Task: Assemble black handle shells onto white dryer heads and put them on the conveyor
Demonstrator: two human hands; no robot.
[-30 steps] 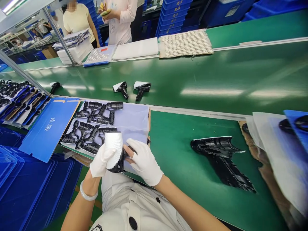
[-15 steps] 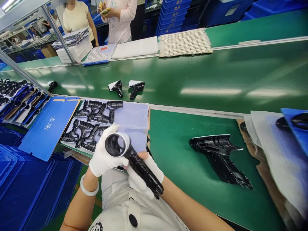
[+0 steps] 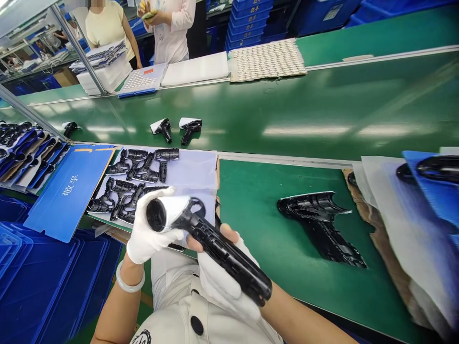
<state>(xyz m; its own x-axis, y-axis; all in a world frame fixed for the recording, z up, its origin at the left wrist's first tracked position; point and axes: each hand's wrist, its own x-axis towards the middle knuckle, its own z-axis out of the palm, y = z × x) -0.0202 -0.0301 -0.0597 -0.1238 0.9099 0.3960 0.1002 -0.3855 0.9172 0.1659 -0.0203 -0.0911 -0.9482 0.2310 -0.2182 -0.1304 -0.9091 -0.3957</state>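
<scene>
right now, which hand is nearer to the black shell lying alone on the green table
Right. The right hand, at the held piece's handle, is left of the black shell; the left hand, at the white end, is farther left.

From above and behind their grip, the left hand and right hand are viewed closely by the head camera, aimed forward and down.

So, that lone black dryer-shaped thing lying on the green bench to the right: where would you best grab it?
Probably around the middle of its handle, the right hand coming from the near side. The black shell lies with this long, narrow handle slanting toward the person's side, while its wider barrel ends in a thin, pointed edge. That hand currently holds another dryer-shaped piece.
</scene>
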